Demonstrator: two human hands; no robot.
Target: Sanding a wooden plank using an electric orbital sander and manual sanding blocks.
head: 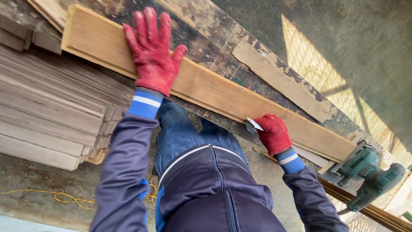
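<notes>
A long wooden plank [206, 86] runs diagonally from the upper left of the frame down toward the lower right, lying on a worn, paint-stained counter [214, 34]. The person's left hand [153, 53], in a red work glove with a blue and white cuff, lies flat on the plank near its upper left end, fingers spread wide and pressing down. The right hand [273, 134], gloved the same way, is closed around a small flat tool with a pale blade [253, 125]; the blade's tip sits at the plank's near edge, right of the middle of the frame. What kind of tool it is I cannot tell for sure.

A second, rougher board [283, 81] with flaking dark paint lies on the counter beyond the plank, near it but apart. At the left of the frame a stack of thin grey wooden slats [51, 111] fills the space below the plank's end. In the lower right a teal power saw [371, 176] rests just past the plank's far end, beside a bundle of dark moulded strips [369, 208]. A yellow cord [68, 197] trails over the concrete floor [38, 180] at the lower left. The person wears a dark blue jacket [214, 197] and blue jeans [180, 133].
</notes>
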